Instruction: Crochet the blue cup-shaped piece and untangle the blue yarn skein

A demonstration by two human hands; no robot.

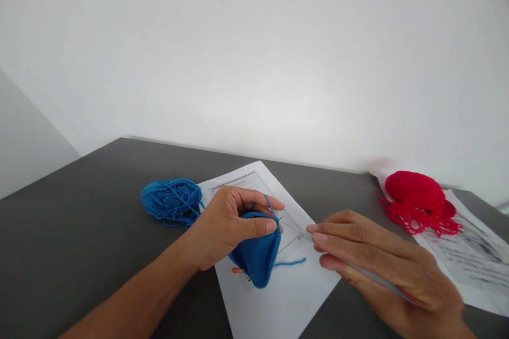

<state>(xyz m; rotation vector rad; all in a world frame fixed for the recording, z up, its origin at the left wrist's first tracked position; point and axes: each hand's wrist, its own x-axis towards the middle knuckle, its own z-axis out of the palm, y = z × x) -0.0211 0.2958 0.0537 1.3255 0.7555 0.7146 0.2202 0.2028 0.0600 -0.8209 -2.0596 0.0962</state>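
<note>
Pinched between the thumb and fingers of my left hand (234,217) is a blue crochet piece (258,257), cupped and worked in rounds. A strand of blue yarn runs up from its edge over my left index finger, and a loose tail (292,262) sticks out to the right. An orange stitch marker (237,270) hangs at its lower left. My right hand (382,265) grips a crochet hook (377,279) with a grey handle. Its thin shaft points left toward the crochet edge; whether the tip sits in a loop is too small to tell.
A blue yarn ball (170,198) lies on the dark table (99,233) at the left. Under my hands is a printed sheet (262,312). On the right, red yarn (415,193) rests on more printed papers (457,265). A white wall (254,53) stands behind.
</note>
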